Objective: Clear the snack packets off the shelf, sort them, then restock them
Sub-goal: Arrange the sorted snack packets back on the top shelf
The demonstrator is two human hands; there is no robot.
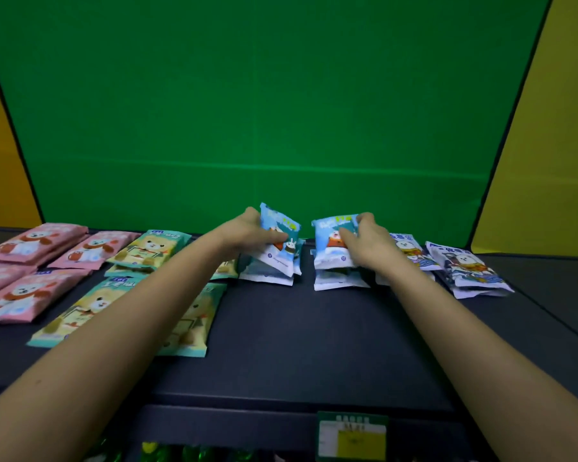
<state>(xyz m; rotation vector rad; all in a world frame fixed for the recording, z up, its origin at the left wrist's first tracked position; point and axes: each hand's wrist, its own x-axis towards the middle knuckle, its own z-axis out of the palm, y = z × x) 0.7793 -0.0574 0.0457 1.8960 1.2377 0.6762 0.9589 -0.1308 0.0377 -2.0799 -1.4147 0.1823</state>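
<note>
The left hand (247,233) is closed around a tilted light-blue packet (281,240) lifted off its small stack (267,276), and the right hand (364,241) pinches another light-blue packet (331,241) atop a second stack (339,281) just beside it. Both stacks sit at the back of the dark shelf (297,328) before a green backdrop (264,111). Pink packets (24,261) and yellow-teal packets (147,251) lie to the left, white-and-navy packets (464,268) to the right.

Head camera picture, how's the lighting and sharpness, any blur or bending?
Head view: dim and soft overall; the pink packets at the left edge are smeared, the blue packet in the left hand is sharper; wide-angle bending tilts the green backdrop edges; print on the price tag is unreadable.
</note>
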